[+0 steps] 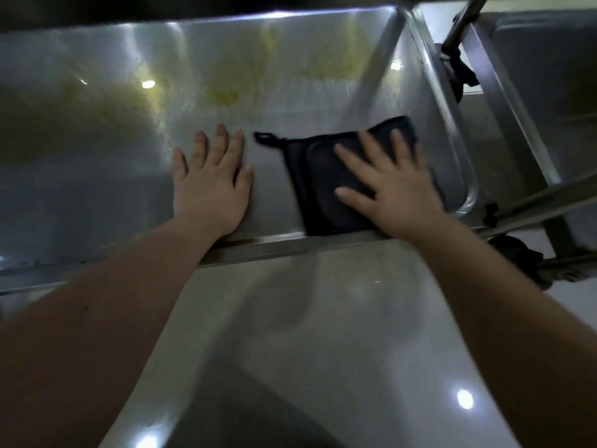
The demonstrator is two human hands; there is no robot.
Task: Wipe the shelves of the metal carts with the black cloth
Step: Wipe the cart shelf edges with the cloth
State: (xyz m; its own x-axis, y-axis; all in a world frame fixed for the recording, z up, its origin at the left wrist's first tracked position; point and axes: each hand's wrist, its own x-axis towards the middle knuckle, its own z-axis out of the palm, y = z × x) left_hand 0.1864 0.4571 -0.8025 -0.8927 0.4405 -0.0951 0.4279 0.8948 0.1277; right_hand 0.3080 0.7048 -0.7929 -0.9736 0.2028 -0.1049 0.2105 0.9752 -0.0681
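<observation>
A folded black cloth (318, 176) with a small hanging loop lies flat near the front right corner of a steel cart shelf (97, 176). My right hand (392, 185) presses on the cloth with its fingers spread and straight, slightly blurred. My left hand (211, 185) rests flat on the bare shelf just left of the cloth, fingers straight and apart from it. Yellowish smears (223, 95) mark the far part of the shelf.
The shelf has a raised rim along its front (265, 248) and right side (452, 124). A second metal cart (523, 92) stands close on the right, with a black caster (458, 72) between them. Glossy pale floor (339, 334) lies below the front edge.
</observation>
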